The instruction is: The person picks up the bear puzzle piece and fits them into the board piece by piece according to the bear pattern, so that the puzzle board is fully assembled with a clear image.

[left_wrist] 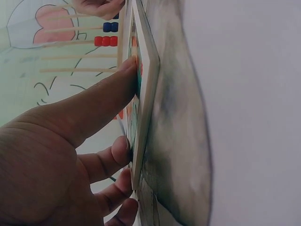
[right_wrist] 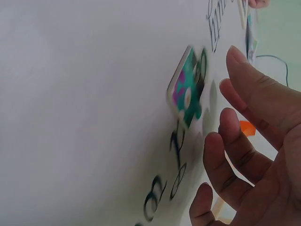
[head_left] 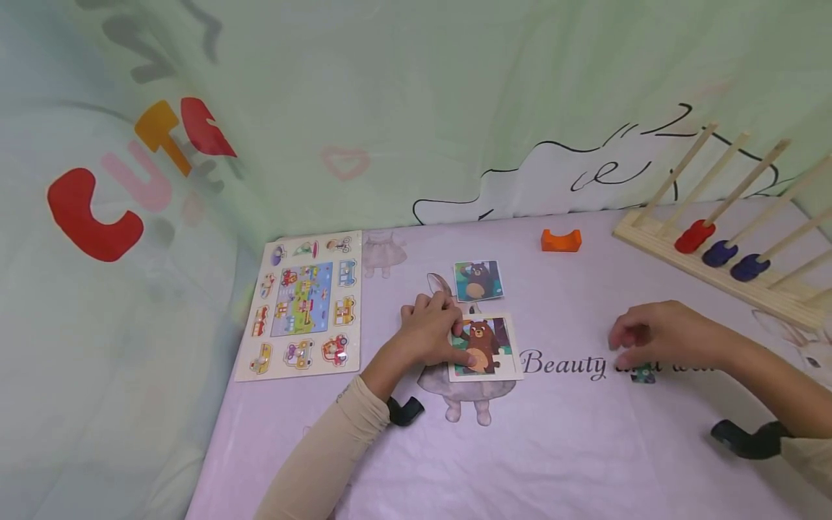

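Observation:
My left hand (head_left: 429,332) rests on a framed bear jigsaw puzzle (head_left: 499,368) lying on the table. In the left wrist view the thumb (left_wrist: 101,106) presses on the puzzle's face, while the bent fingertips touch near its edge. A gap shows at the puzzle's lower right. Just above it lies a matching bear picture card (head_left: 478,282). Over to the right, my right hand (head_left: 669,336) hovers with loosely bent fingers and holds nothing. Beside its fingertips a loose green puzzle piece (right_wrist: 186,92) with purple spots lies on the cloth, partly hidden by the hand in the head view.
A vehicle peg puzzle board (head_left: 351,347) lies at the left. An orange arch block (head_left: 561,241) sits toward the back. At the right stands a wooden peg rack (head_left: 747,289) with red and blue beads. Printed cloth covers the table, and a curtain (head_left: 390,108) hangs behind.

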A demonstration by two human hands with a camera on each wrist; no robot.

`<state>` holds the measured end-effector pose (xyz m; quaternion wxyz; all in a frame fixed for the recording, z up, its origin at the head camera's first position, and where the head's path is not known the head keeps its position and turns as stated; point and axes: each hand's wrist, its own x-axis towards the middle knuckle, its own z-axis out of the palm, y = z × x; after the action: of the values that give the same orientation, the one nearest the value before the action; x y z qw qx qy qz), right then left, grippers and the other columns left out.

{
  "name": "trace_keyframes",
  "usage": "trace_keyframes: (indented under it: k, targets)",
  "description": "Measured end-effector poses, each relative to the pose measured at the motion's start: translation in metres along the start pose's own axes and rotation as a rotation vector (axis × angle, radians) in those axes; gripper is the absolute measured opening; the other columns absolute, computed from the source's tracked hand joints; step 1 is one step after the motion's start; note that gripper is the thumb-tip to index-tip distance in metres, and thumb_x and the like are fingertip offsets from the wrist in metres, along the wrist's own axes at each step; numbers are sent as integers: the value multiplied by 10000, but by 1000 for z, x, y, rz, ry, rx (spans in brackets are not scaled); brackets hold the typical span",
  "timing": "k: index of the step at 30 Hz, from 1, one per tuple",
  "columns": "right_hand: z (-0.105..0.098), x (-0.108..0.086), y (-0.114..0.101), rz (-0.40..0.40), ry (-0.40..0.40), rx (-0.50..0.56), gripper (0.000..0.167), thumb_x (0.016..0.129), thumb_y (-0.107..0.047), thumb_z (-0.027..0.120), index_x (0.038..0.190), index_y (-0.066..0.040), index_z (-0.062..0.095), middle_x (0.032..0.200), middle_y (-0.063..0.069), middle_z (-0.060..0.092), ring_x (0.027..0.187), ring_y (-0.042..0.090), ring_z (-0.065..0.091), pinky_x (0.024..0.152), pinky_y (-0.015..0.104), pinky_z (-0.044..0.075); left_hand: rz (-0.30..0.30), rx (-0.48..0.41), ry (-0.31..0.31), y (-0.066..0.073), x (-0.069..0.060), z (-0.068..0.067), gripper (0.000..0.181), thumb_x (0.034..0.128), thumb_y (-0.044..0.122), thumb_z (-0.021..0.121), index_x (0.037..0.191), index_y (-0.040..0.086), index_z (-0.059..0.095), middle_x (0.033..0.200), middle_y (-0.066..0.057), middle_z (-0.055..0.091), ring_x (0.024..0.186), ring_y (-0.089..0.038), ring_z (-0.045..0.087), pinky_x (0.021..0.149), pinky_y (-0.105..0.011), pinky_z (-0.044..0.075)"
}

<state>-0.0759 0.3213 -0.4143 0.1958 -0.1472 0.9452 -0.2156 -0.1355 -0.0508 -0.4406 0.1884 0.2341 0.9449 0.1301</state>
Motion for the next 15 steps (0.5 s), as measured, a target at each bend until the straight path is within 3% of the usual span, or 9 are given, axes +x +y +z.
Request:
trace_keyframes:
  k: [6,15]
  targets:
    - [0,-7,16,13,5,-20,260,762,-380,884,926,-266,717,853,-91,578,794,44,491,666,212,454,1,-1,2,0,0,1,478,715,612,861,815,267,546,1098,39,440,1122,-233,380,915,-459,290]
    - [-1,-13,26,42,-26,44,317,727,-311,911,952,-236,701,876,-49,556,794,38,491,656,209,468,1,5,3,0,0,0,480,716,616,858,814,265,546,1105,32,443,1120,-237,380,914,-461,292]
